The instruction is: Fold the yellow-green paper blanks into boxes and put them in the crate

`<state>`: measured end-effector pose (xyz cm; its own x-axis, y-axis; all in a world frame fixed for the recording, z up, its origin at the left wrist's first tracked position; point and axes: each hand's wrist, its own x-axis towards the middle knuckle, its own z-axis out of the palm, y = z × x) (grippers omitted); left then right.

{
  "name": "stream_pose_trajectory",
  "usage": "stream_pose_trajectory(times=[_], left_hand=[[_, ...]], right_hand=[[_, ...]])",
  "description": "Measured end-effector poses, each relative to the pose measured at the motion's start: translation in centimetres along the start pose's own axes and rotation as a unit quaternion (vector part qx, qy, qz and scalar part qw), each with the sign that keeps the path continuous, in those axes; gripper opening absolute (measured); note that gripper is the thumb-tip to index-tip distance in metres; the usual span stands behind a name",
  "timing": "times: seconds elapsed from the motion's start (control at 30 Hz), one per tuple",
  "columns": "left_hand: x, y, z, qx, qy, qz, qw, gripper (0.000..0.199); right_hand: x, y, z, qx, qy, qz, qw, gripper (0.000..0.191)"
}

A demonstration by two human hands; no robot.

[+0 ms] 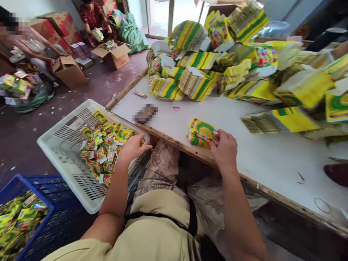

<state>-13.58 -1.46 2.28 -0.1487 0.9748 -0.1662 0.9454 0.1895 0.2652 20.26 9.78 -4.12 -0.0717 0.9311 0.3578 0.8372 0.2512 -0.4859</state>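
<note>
Well, one carton stack, one white crate, one blue crate.
Right hand grips the stack; left hand, fingers open, hangs over the white crate.

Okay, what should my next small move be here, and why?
I'd probably bring the left hand across to the small stack of yellow-and-green cardboard cartons: that hand looks empty over the white plastic basket, while the right hand touches the stack's end on the white table.
</note>
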Motion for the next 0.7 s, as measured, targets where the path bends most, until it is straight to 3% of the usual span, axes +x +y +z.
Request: stream_pose_trajectory(times=[0.13,0.3,0.4,0.5,0.6,0.7], left_hand=[[2.1,-1.7,1.5,0.053,-0.067,-0.046,0.995,0.034],[3.4,-6.6,4.7,0.078,-0.088,-0.046,0.992,0.036],[2.8,-8.3,7.7,0.086,-0.088,0.0,0.992,0.047],[2.7,-10.2,9.4,0.098,-0.072,-0.003,0.993,0.057],[3.9,-13.7,8.6,0.112,-0.047,-0.066,0.99,0.071],[5.0,-18.5,5.8,0.128,-0.029,-0.165,0.977,0.069]], right_hand=[[-0.3,-0.4,-0.9,0.026,0.034,0.015,0.999,0.047],[-0.5,-1.3,-2.0,0.141,0.063,0.104,0.982,0.063],[-0.5,-1.6,-2.0,0.18,0.062,0.14,0.972,0.074],[-0.2,-1.6,-1.9,0.192,0.067,0.151,0.967,0.082],[0.4,-1.5,-2.3,0.183,0.076,0.181,0.963,0.086],[1.1,-1.5,-2.8,0.166,0.088,0.219,0.957,0.087]])
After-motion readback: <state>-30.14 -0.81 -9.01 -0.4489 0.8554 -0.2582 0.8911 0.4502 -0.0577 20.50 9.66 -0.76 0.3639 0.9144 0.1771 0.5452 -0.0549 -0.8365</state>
